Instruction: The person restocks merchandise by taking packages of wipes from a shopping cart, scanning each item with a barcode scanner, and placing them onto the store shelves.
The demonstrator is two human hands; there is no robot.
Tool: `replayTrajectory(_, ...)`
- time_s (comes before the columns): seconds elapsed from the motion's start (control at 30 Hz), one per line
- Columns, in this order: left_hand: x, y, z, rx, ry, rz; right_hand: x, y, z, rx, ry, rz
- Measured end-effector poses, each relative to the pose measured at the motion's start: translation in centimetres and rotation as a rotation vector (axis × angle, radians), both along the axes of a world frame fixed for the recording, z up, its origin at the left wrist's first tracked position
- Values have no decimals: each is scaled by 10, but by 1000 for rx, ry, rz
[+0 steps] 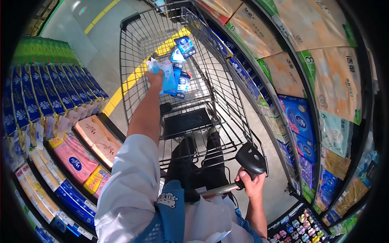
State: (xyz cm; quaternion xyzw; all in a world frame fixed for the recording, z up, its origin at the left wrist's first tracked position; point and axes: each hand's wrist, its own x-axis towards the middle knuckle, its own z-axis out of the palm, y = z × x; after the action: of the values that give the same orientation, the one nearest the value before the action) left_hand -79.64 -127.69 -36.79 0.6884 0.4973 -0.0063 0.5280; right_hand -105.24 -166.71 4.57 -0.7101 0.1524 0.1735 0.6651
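Light-blue soft pack [167,77]: pale blue film with white areas and a hint of pink; its upper left end is crumpled and shiny, and its print is too small to read.
Pack's place: inside the black wire shopping cart [126,52], on its left side, overlapping a bright blue pack [175,77] in this view; whether the two touch, I cannot tell.
Left hand [154,77]: fingers closed on the near left edge of the soft pack, with little gap showing; the fingertips are partly hidden.
Right hand [252,184]: fingers curled snugly around the grip of a black barcode scanner [252,158], thumb on the near side; the scanner's head stands above the fist, outside the basket.
Silver bar [221,190]: reaches up to the right hand; whether the fingers also touch it, I cannot tell.
Other packs in cart: dark blue and white ones, including one farthest forward [185,46] and one nearer [183,83], lying loosely grouped beside the held pack.
Left shelf: upright navy packs [44,91], then a pink pack [75,154] and a yellow one [97,179].
Right shelf: large peach packs [334,77] with green edges, and blue packs [298,117] below.
Floor: grey, with a yellow stripe [131,83] running beneath the cart.
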Motion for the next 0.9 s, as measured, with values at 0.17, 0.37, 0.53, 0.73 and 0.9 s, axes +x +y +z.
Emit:
replayTrajectory(0.17,-17,24,73,-975,-313,196,7,0,-5,-43,-34,59)
replayTrajectory(0.37,-64,17,185,-1547,-588,-32,19,0,-5,90,48,88)
replayTrajectory(0.53,-125,0,299,-1627,-791,-185,24,19,26,239,34,117)
replayTrajectory(0.73,-215,4,366,-1472,-966,-62,40,82,63,224,-23,628)
replayTrajectory(0.9,-296,-4,396,-1329,-1168,0,41,114,96,-99,-252,956)
